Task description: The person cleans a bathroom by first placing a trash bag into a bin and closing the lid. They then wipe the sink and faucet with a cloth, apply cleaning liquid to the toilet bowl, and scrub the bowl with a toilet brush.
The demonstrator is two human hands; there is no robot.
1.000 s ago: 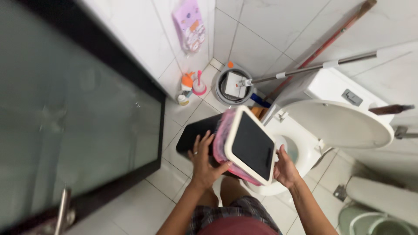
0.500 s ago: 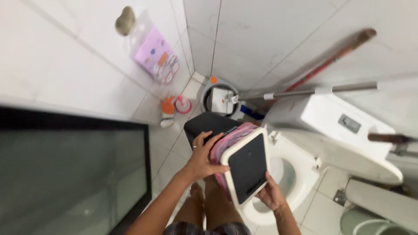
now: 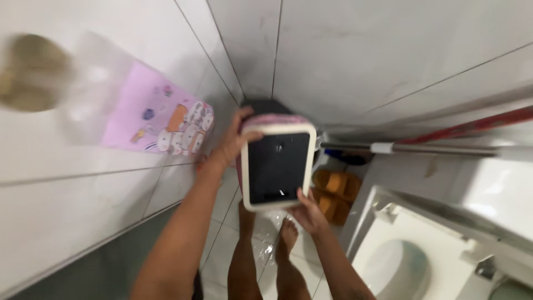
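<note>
I hold a small bin [image 3: 277,166] up in front of me; it has a white rim, a black lid panel and a pink liner showing at its far edge. My left hand [image 3: 236,139] grips its upper left corner. My right hand [image 3: 308,214] supports its lower right corner from below. Below the bin my bare legs and feet [image 3: 286,236] stand on the wet tiled floor.
White tiled walls rise ahead and to the left, with a pink printed bag [image 3: 161,119] hanging on the left wall. A white toilet [image 3: 411,250] sits at lower right. Orange slippers [image 3: 333,191] lie on the floor, and a red-handled mop pole [image 3: 444,141] leans across.
The bin has been lifted higher and moved toward the wall corner. The view has swung upward and left, so the floor items behind the bin are hidden.
</note>
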